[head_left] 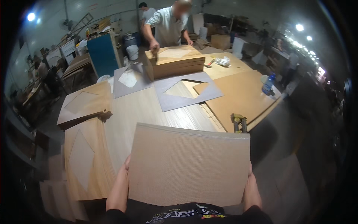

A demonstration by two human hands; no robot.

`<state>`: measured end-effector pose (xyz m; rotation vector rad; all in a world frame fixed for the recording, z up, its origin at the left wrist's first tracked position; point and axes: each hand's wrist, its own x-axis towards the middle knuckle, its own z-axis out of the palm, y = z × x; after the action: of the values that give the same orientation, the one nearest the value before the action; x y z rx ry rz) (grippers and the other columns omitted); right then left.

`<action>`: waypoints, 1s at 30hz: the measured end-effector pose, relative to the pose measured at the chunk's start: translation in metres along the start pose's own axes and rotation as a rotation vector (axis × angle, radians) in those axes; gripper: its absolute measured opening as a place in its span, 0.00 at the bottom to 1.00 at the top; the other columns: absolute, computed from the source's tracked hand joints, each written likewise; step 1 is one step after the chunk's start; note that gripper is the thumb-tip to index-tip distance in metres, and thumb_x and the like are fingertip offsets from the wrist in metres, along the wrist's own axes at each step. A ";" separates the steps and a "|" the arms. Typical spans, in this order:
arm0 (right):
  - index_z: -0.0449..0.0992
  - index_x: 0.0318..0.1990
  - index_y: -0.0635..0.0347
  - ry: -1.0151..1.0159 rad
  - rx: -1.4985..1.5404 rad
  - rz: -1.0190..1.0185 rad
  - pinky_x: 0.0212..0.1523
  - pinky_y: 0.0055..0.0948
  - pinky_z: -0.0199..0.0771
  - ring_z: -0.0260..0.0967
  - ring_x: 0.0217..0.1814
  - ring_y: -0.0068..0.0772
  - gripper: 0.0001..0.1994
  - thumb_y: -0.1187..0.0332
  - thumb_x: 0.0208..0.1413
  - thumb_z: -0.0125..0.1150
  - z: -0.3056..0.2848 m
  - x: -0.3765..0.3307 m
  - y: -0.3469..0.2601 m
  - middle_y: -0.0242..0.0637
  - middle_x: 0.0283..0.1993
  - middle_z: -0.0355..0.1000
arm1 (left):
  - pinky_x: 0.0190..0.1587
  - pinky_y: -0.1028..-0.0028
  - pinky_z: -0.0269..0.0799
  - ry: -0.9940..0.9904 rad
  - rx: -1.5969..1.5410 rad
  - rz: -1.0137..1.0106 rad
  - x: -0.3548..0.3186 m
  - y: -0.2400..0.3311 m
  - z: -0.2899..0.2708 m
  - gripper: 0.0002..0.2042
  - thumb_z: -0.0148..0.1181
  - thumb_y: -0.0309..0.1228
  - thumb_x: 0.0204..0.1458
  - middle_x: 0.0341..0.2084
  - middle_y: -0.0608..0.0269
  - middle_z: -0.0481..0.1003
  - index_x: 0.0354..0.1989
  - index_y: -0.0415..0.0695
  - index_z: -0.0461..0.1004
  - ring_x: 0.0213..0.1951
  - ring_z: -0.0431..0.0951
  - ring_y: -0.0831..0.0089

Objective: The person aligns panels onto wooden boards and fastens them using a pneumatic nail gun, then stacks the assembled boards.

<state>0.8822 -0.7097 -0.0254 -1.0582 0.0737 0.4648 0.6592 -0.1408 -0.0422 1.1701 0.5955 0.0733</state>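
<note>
Two hands grip one brown panel [188, 164] held upright near the chest, above the surface [149, 108]: left hand [120, 184] on its left edge, right hand [251, 188] on its right, fingers mostly hidden behind it. Its lower edge is cut off by dark clothing.
</note>
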 end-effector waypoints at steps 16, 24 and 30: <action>0.60 0.72 0.64 -0.235 -0.710 0.364 0.64 0.42 0.69 0.62 0.70 0.42 0.38 0.39 0.71 0.37 0.078 0.330 -0.053 0.45 0.71 0.62 | 0.58 0.60 0.73 0.827 0.085 -0.356 0.014 0.012 -0.038 0.42 0.39 0.67 0.63 0.64 0.54 0.69 0.73 0.42 0.60 0.61 0.73 0.60; 0.56 0.76 0.56 -0.105 -0.999 0.426 0.77 0.44 0.41 0.43 0.82 0.44 0.46 0.27 0.63 0.37 0.041 0.292 -0.077 0.43 0.79 0.54 | 0.72 0.58 0.52 0.718 -0.012 -0.436 -0.033 0.006 -0.020 0.46 0.34 0.72 0.61 0.72 0.55 0.60 0.75 0.45 0.57 0.73 0.58 0.60; 0.54 0.75 0.67 -0.275 -0.641 0.424 0.78 0.35 0.42 0.48 0.80 0.37 0.32 0.52 0.74 0.41 0.032 0.239 -0.030 0.40 0.78 0.54 | 0.74 0.59 0.52 0.465 -0.244 -0.170 -0.057 -0.026 0.059 0.40 0.37 0.62 0.68 0.73 0.55 0.58 0.75 0.41 0.54 0.74 0.56 0.58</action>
<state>1.1046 -0.6145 -0.0514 -1.6026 -0.1068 1.0594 0.6329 -0.2214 -0.0272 0.8622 1.0627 0.2705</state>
